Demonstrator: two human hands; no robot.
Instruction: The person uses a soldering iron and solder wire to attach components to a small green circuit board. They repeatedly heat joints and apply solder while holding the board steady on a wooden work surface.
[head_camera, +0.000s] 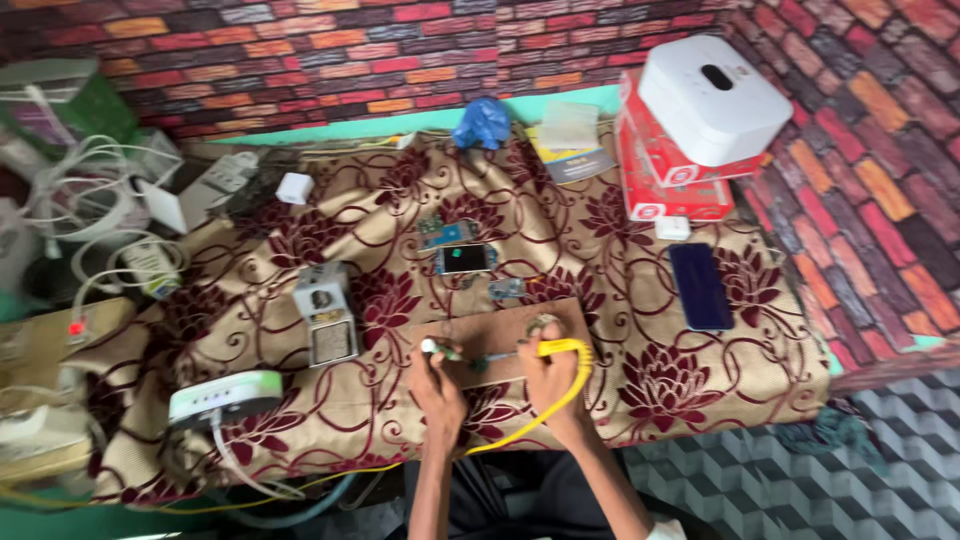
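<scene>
My right hand (553, 382) grips a yellow-handled soldering iron (560, 348) whose tip points left over a brown wooden board (500, 330). A yellow cord runs from the iron down off the table edge. My left hand (438, 385) holds a thin green-and-white tool (440, 350) at the board's near left edge, close to the iron's tip. Beyond the board lie an opened phone body (466, 259) and two small circuit boards (446, 232).
The table wears a beige cloth with maroon flowers (640, 380). A dark phone (699, 285) lies at right, red boxes with a white device (712, 98) behind it. A metal stand (325, 312) and a white-green station (224, 397) sit left, with tangled white cables (90, 200).
</scene>
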